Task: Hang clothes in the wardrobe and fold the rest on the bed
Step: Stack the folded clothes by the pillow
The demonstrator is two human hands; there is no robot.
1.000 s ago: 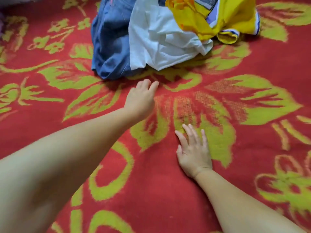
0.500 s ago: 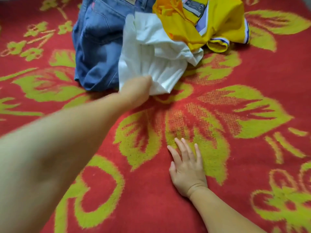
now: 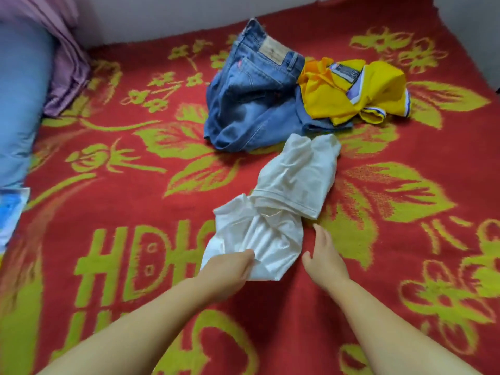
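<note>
A crumpled white garment (image 3: 281, 207) lies stretched out on the red bed cover with yellow-green flowers (image 3: 135, 163), apart from the pile behind it. My left hand (image 3: 230, 269) grips its near edge. My right hand (image 3: 324, 258) lies flat on the cover just right of the garment, fingers straight, holding nothing. Blue jeans (image 3: 249, 104) lie bunched further back, with a yellow garment (image 3: 351, 90) with blue and white trim against their right side.
A light blue pillow (image 3: 19, 98) and a folded purple cloth (image 3: 67, 58) lie at the left edge. A blue and white item (image 3: 10, 215) sits at the near left. A pale wall (image 3: 162, 14) borders the far side of the bed.
My left hand reached the white garment, took hold of it and dragged it off the pile toward me. My right hand stayed flat on the cover.
</note>
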